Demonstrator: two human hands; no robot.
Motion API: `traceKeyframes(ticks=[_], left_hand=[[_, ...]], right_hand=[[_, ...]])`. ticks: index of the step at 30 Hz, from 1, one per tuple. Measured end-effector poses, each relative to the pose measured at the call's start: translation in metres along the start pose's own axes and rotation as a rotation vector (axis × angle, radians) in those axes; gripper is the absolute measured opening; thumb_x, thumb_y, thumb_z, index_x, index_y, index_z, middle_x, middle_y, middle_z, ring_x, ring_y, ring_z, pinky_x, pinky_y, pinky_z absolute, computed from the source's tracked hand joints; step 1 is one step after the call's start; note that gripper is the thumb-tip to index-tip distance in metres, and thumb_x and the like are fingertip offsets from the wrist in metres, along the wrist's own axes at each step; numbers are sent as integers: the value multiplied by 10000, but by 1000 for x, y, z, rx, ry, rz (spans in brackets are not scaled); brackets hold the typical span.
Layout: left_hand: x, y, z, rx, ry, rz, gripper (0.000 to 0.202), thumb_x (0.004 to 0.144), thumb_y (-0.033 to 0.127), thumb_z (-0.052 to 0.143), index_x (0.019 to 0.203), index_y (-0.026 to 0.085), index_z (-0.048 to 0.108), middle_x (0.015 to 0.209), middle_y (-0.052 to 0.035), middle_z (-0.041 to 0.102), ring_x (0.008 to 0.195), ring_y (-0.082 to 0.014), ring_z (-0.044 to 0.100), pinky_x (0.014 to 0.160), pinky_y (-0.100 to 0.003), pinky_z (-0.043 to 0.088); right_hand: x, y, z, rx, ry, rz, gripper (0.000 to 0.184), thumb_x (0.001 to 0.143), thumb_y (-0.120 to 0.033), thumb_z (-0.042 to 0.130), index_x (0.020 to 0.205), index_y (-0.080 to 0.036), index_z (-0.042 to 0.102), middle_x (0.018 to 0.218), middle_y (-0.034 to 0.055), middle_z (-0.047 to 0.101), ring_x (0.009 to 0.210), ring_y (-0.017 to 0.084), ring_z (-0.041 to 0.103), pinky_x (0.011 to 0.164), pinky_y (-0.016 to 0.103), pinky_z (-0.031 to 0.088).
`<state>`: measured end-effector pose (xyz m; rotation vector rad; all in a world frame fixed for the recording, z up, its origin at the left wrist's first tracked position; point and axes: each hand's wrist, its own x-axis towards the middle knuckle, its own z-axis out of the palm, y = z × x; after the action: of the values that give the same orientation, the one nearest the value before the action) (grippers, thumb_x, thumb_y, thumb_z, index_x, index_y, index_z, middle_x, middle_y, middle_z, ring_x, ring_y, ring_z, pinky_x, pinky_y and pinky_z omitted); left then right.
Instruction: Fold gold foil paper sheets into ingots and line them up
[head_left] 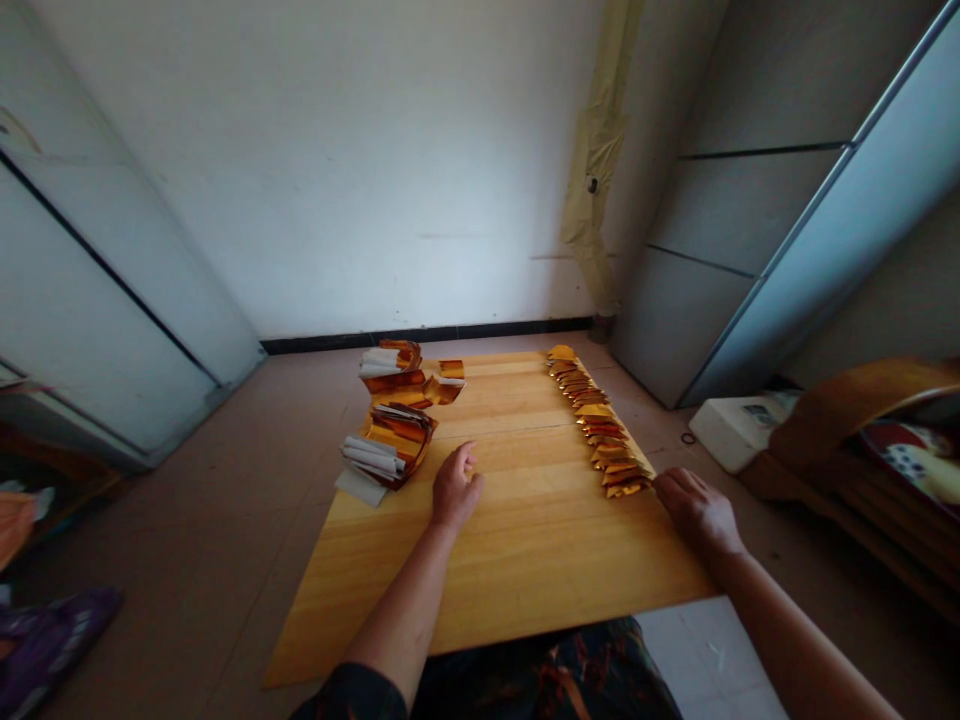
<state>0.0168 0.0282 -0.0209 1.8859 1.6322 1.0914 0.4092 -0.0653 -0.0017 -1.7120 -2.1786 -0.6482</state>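
"Hands: what are they up to?"

"Left hand (457, 487) rests on the wooden board (517, 570), half-curled, with nothing in it. Right hand (697, 512) lies flatter at the board's right edge, fingers (671, 483) stretched out, empty too, their tips just beside the near end of the gold row, perhaps touching it."

"What's this gold row?"

"A row of folded gold-foil pieces (596, 425), glossy, crinkled and pointed, overlapping like scales. Its long axis follows the board's right edge, running from near the right hand to the far corner."

"And the board itself?"

"Pale, smooth, straight-grained planks, a wide rectangle with a seam across it. Dark patterned trousers (540, 680) sit at its near edge."

"Anything on the left?"

"Two bundles of foil sit at the board's left edge. The nearer bundle (394, 450) is a thick, curved stack of gold foil with white paper strips (367, 456) poking out toward the left, and a flat grey-white sheet (358, 487) lies under its corner. The farther bundle (390, 370) looks similar, with loose gold foil pieces (442, 390) just beside it."

"Beyond the board?"

"Tiled floor, then a white wall with black skirting. A yellow cloth (596, 150) hangs by the far corner, and tall grey panels (750, 210) stand on the right."
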Motion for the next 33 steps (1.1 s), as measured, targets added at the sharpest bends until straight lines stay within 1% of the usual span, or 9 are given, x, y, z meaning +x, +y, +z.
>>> traceKeyframes(ticks=[7, 14, 17, 21, 23, 25, 27, 30, 33], left_hand=[[-1, 1, 0, -2, -9, -5, 520, 673, 120, 496, 1185, 197, 537, 913, -10, 609, 802, -137, 557, 795, -257, 469], [-2, 2, 2, 27, 4, 52, 488, 666, 77, 492, 1137, 183, 565, 921, -22, 616, 829, -145, 560, 810, -263, 473], [-2, 2, 3, 85, 30, 145, 410, 669, 33, 472, 1027, 179, 607, 948, -40, 620, 926, -166, 557, 869, -284, 464], [5, 11, -5, 248, 16, 238, 342, 702, 26, 477, 957, 187, 637, 976, -52, 620, 977, -173, 548, 894, -282, 449], [13, 20, -14, 389, 34, 208, 315, 737, 62, 483, 981, 178, 647, 1037, -74, 615, 1012, -191, 542, 910, -300, 434], [21, 30, -28, 581, 18, 122, 272, 777, 121, 474, 966, 165, 665, 1043, -107, 619, 1002, -228, 554, 882, -345, 431], [28, 37, -44, 735, -85, 15, 235, 800, 183, 468, 859, 153, 694, 905, -123, 650, 918, -254, 588, 829, -378, 427], [38, 41, -72, 843, -116, -37, 291, 838, 224, 426, 859, 146, 705, 881, -131, 679, 907, -258, 599, 838, -391, 392], [46, 34, -99, 910, -102, -77, 288, 834, 267, 439, 871, 179, 711, 975, -121, 690, 1004, -275, 568, 955, -451, 304]], right_hand=[[-1, -1, 6, -18, 21, -6, 244, 899, -275, 450, 850, -191, 674, 847, 62, 652, 732, 141, 591, 610, 222, 402], [-5, -14, -4, 19, 99, 13, 254, 836, -158, 448, 921, -193, 685, 956, 78, 665, 784, 162, 616, 663, 236, 449], [20, -30, -16, 136, 138, 57, 254, 846, -199, 458, 978, -187, 674, 941, 78, 673, 794, 165, 626, 668, 235, 460], [86, -45, -36, 345, 363, 419, 473, 838, -297, 500, 1286, -144, 498, 825, 36, 679, 593, 131, 594, 559, 219, 446], [121, -56, -45, 396, 437, 486, 483, 833, -311, 507, 1284, -138, 501, 812, 34, 682, 590, 135, 589, 564, 226, 444], [146, -74, -48, 468, 394, 358, 383, 851, -296, 475, 1190, -154, 581, 829, 43, 683, 637, 138, 602, 611, 231, 454], [158, -101, -43, 527, 289, 190, 322, 875, -259, 433, 1121, -174, 623, 866, 54, 683, 687, 140, 614, 647, 230, 458], [154, -145, -20, 597, 130, 34, 285, 886, -215, 423, 1067, -184, 641, 866, 52, 677, 717, 134, 620, 657, 214, 455], [143, -180, 6, 632, -8, -48, 278, 889, -186, 415, 1044, -196, 645, 861, 51, 669, 733, 128, 619, 670, 203, 449]])
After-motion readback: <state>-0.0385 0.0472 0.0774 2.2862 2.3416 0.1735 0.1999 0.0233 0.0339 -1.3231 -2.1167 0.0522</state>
